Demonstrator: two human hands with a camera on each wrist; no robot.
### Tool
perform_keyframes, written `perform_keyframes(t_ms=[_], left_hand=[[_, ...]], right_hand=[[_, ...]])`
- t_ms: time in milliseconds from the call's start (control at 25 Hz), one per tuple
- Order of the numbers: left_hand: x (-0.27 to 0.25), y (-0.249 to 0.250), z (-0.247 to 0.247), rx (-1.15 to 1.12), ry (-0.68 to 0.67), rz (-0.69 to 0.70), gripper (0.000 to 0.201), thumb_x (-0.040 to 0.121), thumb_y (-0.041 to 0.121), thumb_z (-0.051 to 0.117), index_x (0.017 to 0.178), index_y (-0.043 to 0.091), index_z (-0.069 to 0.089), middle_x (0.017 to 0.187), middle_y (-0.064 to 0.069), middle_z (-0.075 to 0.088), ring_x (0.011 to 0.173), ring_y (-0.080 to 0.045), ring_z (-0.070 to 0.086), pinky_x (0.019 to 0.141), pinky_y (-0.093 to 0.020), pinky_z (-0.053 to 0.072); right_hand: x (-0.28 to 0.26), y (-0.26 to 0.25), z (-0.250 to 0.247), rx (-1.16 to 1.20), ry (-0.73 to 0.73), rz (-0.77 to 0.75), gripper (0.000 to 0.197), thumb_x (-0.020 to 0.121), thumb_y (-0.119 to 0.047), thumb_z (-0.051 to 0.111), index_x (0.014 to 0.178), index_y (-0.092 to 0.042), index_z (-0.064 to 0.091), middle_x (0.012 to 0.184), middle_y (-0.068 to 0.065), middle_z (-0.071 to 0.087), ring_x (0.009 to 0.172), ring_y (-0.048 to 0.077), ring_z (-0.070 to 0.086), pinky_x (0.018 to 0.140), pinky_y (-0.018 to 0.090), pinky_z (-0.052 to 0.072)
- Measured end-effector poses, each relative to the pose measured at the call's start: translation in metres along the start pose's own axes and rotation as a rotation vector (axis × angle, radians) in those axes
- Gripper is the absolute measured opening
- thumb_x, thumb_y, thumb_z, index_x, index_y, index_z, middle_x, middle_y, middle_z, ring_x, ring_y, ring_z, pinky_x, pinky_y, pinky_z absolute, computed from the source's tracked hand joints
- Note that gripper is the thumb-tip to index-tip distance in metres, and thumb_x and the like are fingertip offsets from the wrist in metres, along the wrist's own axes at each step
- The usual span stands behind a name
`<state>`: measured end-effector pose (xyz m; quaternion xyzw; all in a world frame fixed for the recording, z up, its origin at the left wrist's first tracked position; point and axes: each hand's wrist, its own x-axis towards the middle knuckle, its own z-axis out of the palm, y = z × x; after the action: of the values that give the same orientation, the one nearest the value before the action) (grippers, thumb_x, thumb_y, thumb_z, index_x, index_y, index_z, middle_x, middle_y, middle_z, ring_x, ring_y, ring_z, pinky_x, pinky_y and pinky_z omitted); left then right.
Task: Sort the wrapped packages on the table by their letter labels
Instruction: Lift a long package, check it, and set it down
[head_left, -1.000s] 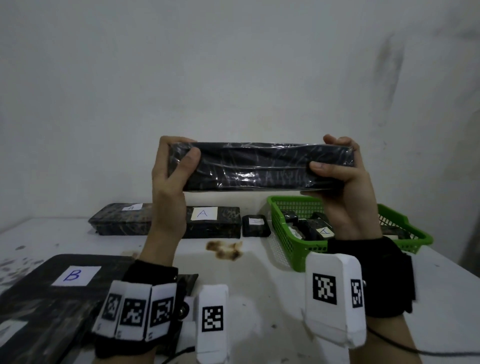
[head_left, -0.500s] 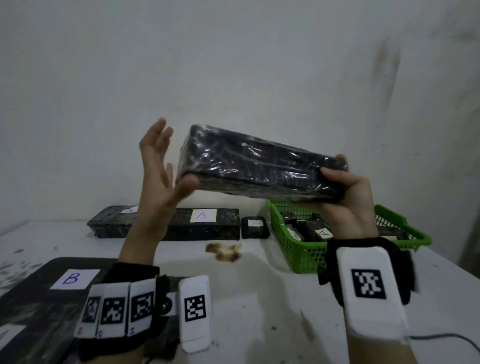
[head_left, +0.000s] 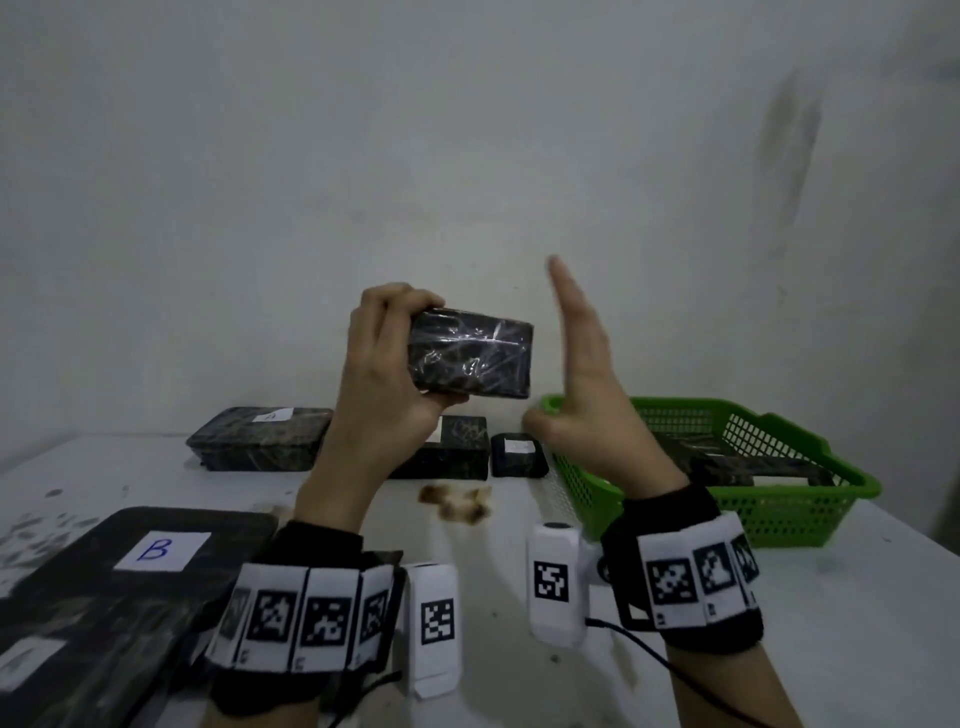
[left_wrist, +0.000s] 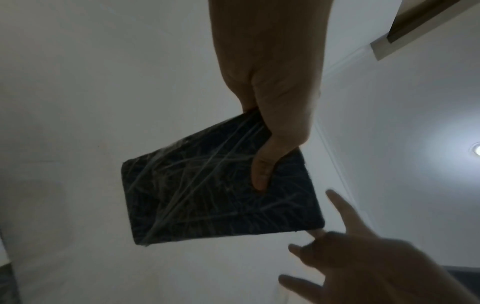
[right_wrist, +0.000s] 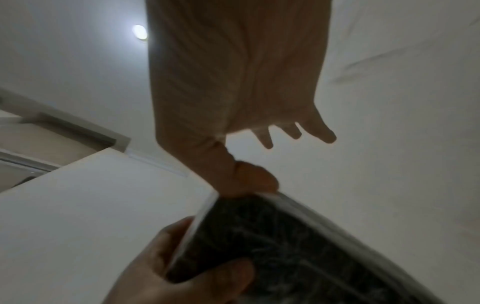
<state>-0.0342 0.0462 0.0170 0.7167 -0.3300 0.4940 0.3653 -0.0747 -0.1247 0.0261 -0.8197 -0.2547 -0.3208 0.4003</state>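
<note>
Fingers (head_left: 395, 301) of the left hand (head_left: 384, 374) curl over the top edge of a black wrapped package (head_left: 470, 358), with the thumb pressed along its underside, so the package is pinched at its left end and sticks out to the right of the fingers, raised well above the table (head_left: 519, 670). From the left wrist view the thumb lies flat across the package's dark face, the plastic wrap creased under it. No letter label shows on the faces turned toward the cameras.

Right of the package, the right hand (head_left: 587, 379) stands upright with its fingers straight and pressed together, edge toward the viewer, thumb stuck out low toward the package's lower right corner. From the head view it sits just beside the package, holding nothing; whether the thumb touches the wrap I cannot tell.

Both forearms rise steeply from the table, wrists wearing black bands with printed markers.

Below and beyond the fingers lie other packages: a large one marked B (head_left: 119, 582) under the left forearm, a row at the far edge (head_left: 260, 439), and more inside a green basket (head_left: 789, 512) behind the right hand.
</note>
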Motion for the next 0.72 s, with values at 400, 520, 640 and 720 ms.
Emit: perform_keyframes(t_ms=[400, 520, 640, 720], left_hand=[[0.003, 0.017, -0.005, -0.018, -0.141, 0.149, 0.065, 0.067, 0.016, 0.077, 0.127, 0.011, 0.052, 0.117, -0.006, 0.055, 0.107, -0.016, 0.053, 0.091, -0.023, 0.046], [0.002, 0.022, -0.001, -0.02, -0.067, 0.16, 0.06, 0.062, 0.016, 0.081, 0.118, 0.012, 0.059, 0.112, -0.004, 0.058, 0.102, -0.012, 0.055, 0.087, -0.017, 0.047], [0.002, 0.024, 0.0, -0.058, -0.04, 0.17, 0.062, 0.061, 0.017, 0.08, 0.118, 0.016, 0.055, 0.112, 0.0, 0.054, 0.103, -0.011, 0.054, 0.084, -0.019, 0.05], [0.004, 0.024, -0.002, -0.098, -0.059, 0.141, 0.066, 0.064, 0.014, 0.078, 0.122, 0.022, 0.048, 0.114, -0.002, 0.051, 0.104, -0.012, 0.052, 0.085, -0.025, 0.052]], right_hand=[[0.003, 0.004, 0.0, 0.055, 0.236, -0.134, 0.064, 0.057, 0.003, 0.074, 0.095, -0.037, 0.041, 0.104, 0.01, 0.052, 0.093, 0.015, 0.054, 0.076, 0.021, 0.046], [0.003, 0.001, 0.0, 0.001, 0.29, -0.172, 0.058, 0.061, 0.01, 0.071, 0.091, -0.03, 0.042, 0.099, 0.009, 0.047, 0.085, -0.002, 0.047, 0.071, 0.008, 0.039], [0.002, -0.005, -0.005, -0.033, 0.322, -0.201, 0.054, 0.061, 0.016, 0.068, 0.094, -0.019, 0.044, 0.098, 0.01, 0.046, 0.083, -0.004, 0.045, 0.071, 0.004, 0.037], [0.002, -0.008, -0.007, -0.042, 0.301, -0.206, 0.056, 0.06, 0.015, 0.069, 0.098, -0.019, 0.046, 0.101, 0.011, 0.048, 0.087, 0.003, 0.047, 0.073, 0.005, 0.038]])
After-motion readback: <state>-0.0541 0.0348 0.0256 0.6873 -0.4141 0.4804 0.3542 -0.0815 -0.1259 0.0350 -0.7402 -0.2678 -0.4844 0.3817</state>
